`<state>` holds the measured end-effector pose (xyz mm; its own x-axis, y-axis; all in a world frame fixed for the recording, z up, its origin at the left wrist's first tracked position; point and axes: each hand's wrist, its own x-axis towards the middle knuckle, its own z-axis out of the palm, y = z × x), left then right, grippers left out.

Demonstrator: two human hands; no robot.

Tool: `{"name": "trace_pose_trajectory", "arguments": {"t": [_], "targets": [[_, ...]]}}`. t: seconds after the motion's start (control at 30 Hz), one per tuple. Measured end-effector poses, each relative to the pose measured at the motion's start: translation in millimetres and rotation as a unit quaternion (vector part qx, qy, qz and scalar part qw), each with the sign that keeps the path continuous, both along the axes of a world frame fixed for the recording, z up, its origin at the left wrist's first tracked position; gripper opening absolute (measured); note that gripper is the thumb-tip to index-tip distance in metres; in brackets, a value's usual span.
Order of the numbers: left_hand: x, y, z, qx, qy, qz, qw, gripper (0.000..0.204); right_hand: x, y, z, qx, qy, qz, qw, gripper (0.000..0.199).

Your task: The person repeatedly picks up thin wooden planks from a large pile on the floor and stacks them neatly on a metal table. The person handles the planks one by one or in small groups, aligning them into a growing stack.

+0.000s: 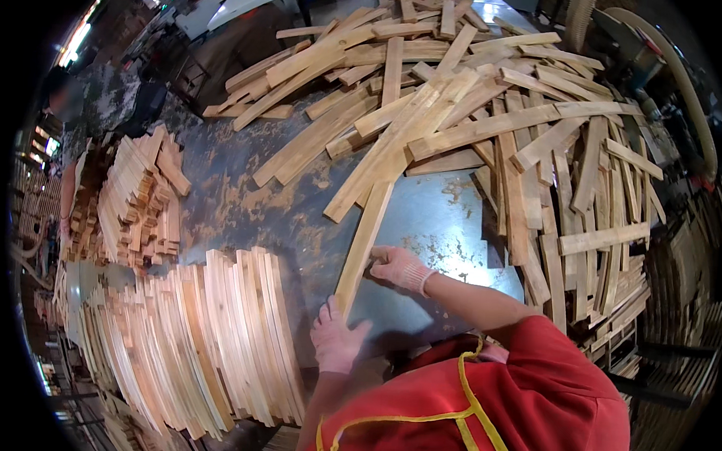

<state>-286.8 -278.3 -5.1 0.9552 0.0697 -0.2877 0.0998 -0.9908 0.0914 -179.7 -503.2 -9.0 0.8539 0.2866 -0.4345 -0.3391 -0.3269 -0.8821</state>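
Note:
A long, narrow wooden board (pixel 362 249) slopes toward me, its far end under other boards of the loose heap. My left hand (pixel 337 340), in a pale knit glove, holds its near end, the fingers over the wood and the thumb out to the right. Farther along, my gloved right hand (pixel 403 268) is closed, its curled fingertips at the board's right edge; the grip underneath is hidden. A wide board (pixel 404 143) lies just beyond, across the heap.
A metal-topped table (pixel 243 197), speckled with wood debris, carries the loose heap (pixel 531 144). Upright strips stand in a packed row (pixel 190 331) at the near left. Behind them is a stack of short pieces (pixel 139 194). A person (pixel 63 96) is at the far left.

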Motion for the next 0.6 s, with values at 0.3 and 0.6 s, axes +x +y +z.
{"name": "trace_pose_trajectory", "arguments": {"t": [0.3, 0.6], "targets": [[-3.8, 27.3, -21.6, -0.086, 0.088, 0.057, 0.991, 0.078, 180.4, -208.1, 68.2, -0.634, -0.308, 0.135, 0.696, 0.086], [-95.3, 114.8, -14.1, 0.165, -0.147, 0.103, 0.97, 0.093, 65.8, -80.1, 22.8, -0.33, -0.113, 0.286, 0.893, 0.07]]}}
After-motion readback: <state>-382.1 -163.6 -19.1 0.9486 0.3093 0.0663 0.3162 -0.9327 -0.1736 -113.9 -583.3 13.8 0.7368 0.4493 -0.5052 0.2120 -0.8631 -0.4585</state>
